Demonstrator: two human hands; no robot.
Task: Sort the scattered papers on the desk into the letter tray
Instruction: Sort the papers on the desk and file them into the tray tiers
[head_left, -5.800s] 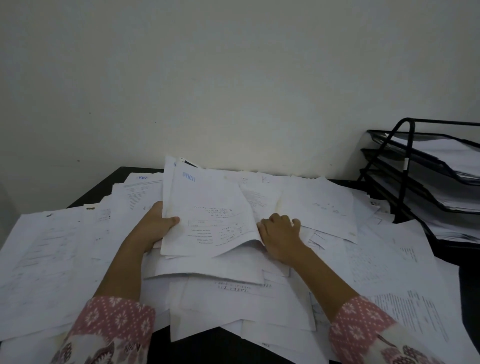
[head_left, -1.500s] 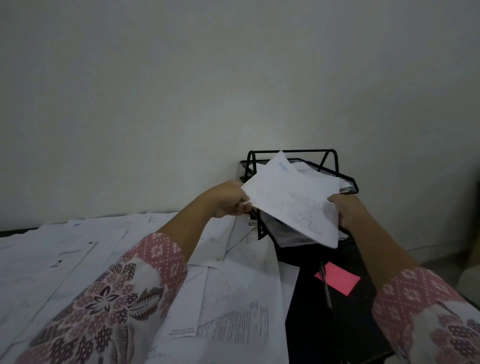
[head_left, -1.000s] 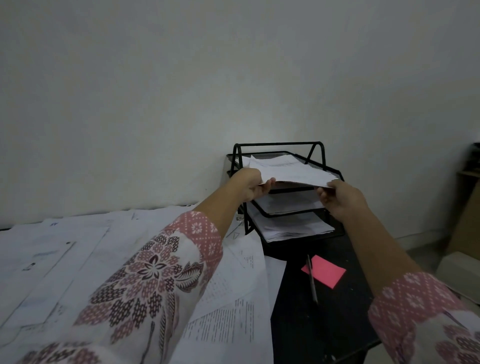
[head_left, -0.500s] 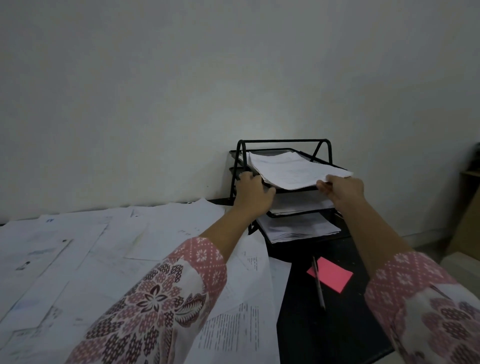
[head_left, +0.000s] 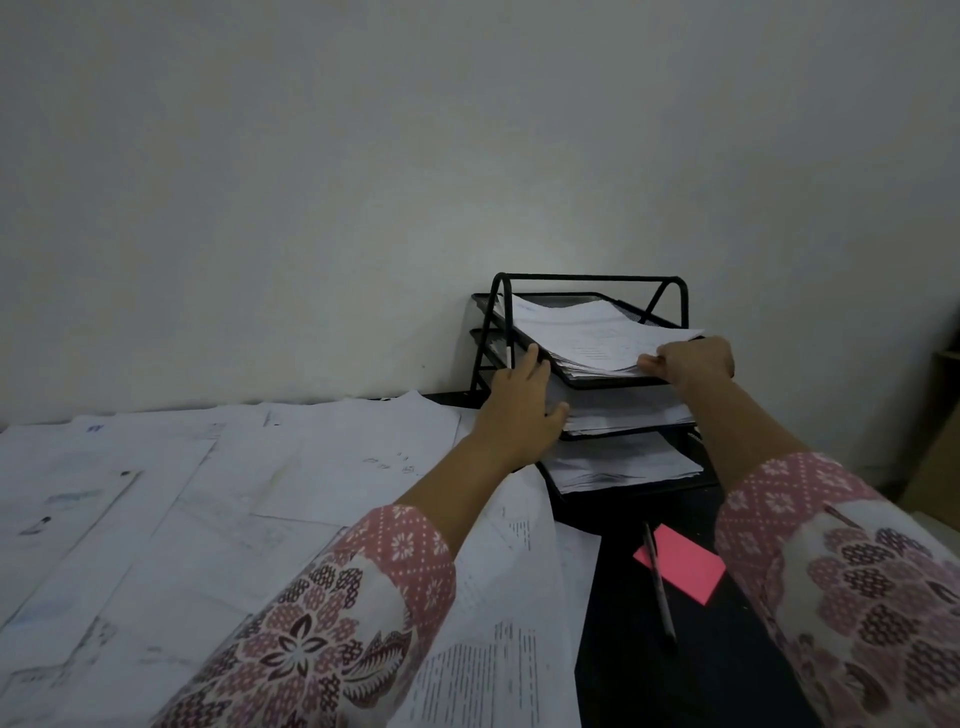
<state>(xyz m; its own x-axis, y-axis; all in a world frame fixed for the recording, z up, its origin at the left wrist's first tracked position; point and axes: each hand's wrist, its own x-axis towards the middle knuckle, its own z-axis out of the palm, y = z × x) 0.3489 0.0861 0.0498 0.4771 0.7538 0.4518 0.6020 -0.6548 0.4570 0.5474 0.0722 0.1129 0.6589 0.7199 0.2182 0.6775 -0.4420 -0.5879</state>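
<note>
A black three-tier letter tray (head_left: 670, 291) stands at the desk's far right against the wall, with paper in every tier. A stack of white sheets (head_left: 587, 332) lies in the top tier, its near edge overhanging the tray's front. My right hand (head_left: 691, 361) pinches that stack's near right corner. My left hand (head_left: 524, 410) rests with straight fingers against the tray's front left corner, beside the middle tier, holding nothing. Scattered white papers (head_left: 208, 493) cover the desk to the left.
A pink sticky pad (head_left: 685, 566) and a pen (head_left: 658, 587) lie on the dark desk top (head_left: 639, 675) in front of the tray. A printed sheet (head_left: 498, 623) hangs near the desk's middle. The wall (head_left: 363, 182) is close behind. A brown cabinet (head_left: 943, 415) stands at the far right.
The stack has gone from my two hands into the top tier and settled flatter. My left hand has let go and dropped to the tray's front left corner; my right still holds the corner.
</note>
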